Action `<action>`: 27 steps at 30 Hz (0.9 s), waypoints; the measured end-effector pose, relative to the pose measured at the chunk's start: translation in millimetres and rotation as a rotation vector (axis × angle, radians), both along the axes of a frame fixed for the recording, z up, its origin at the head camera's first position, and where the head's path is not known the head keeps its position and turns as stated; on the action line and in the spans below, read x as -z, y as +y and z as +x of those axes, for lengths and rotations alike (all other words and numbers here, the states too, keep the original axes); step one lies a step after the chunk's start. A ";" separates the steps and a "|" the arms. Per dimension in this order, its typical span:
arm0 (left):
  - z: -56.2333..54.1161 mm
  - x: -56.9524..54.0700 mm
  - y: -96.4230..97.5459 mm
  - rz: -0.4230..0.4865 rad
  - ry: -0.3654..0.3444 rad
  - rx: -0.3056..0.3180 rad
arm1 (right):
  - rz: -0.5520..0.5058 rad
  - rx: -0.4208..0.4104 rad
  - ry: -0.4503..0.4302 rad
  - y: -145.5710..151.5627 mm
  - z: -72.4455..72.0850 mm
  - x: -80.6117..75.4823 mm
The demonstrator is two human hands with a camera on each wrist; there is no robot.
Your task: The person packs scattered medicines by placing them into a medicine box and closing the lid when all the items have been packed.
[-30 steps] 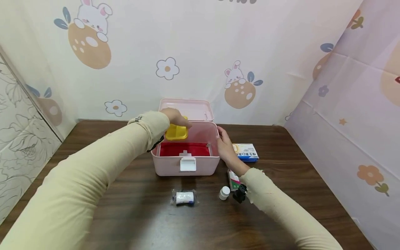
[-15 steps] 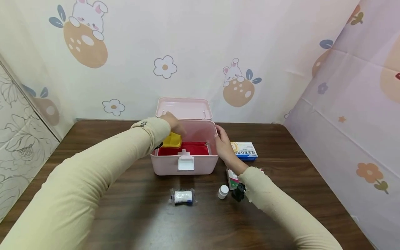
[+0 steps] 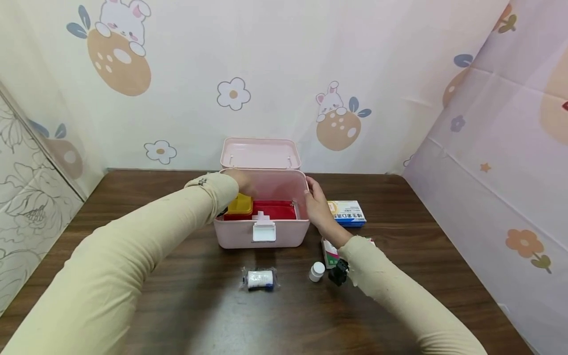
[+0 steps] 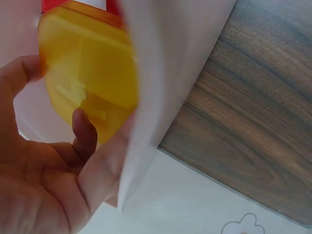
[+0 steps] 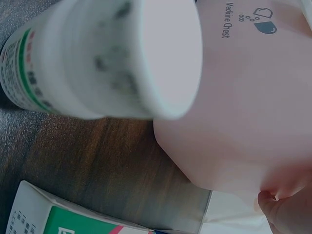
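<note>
A pink medicine chest [image 3: 235, 235] stands with its lid [image 3: 262, 154] raised at the back. Inside it, at the left end, my left hand [image 3: 245, 181] holds a translucent yellow plastic case [image 4: 87, 63] between thumb and fingers, close to the chest wall. Part of that hand is hidden behind the sleeve in the head view. A red pouch [image 3: 277, 210] with a white cross lies in the chest. At the chest's right wall, my right hand [image 3: 317, 207] grips the rim; in the right wrist view only a fingertip area of it shows.
A wrapped white bandage roll [image 3: 260, 279] lies in front of the chest. Nearby stands a white pill bottle [image 3: 317, 271], large in the right wrist view. A green-and-white carton [image 5: 83, 222] and a blue-and-white carton [image 3: 348, 213] lie to the right, partly behind my right arm.
My left hand has lowered the yellow case into the chest and shifted it left, down beside the red pouch. The right hand has stayed on the rim.
</note>
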State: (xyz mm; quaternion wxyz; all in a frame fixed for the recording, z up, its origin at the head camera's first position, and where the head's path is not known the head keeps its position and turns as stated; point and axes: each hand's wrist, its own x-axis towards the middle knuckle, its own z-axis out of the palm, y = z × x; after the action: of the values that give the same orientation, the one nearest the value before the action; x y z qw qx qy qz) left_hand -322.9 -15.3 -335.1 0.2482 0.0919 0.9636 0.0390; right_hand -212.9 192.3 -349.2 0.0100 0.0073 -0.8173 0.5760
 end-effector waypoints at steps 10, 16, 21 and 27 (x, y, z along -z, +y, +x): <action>20.0 -12.7 -2.7 0.009 -0.025 -0.019 | -0.008 0.006 -0.005 -0.7 0.0 -0.6; 20.4 -9.8 -1.9 -0.019 -0.007 0.003 | -0.008 0.014 0.003 0.2 0.3 -1.2; 37.1 -13.6 -1.9 0.002 0.047 -0.031 | -0.014 0.012 -0.004 -0.5 -0.7 0.1; 52.5 -16.5 -3.3 -0.026 0.100 -0.002 | -0.007 0.009 0.000 -1.1 -1.2 0.4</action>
State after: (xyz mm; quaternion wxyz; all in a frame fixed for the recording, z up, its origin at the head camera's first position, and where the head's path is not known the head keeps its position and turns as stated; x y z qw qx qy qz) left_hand -270.4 -18.6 -318.5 0.2007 0.0897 0.9753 0.0220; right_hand -214.0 191.2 -349.6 0.0128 0.0036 -0.8155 0.5786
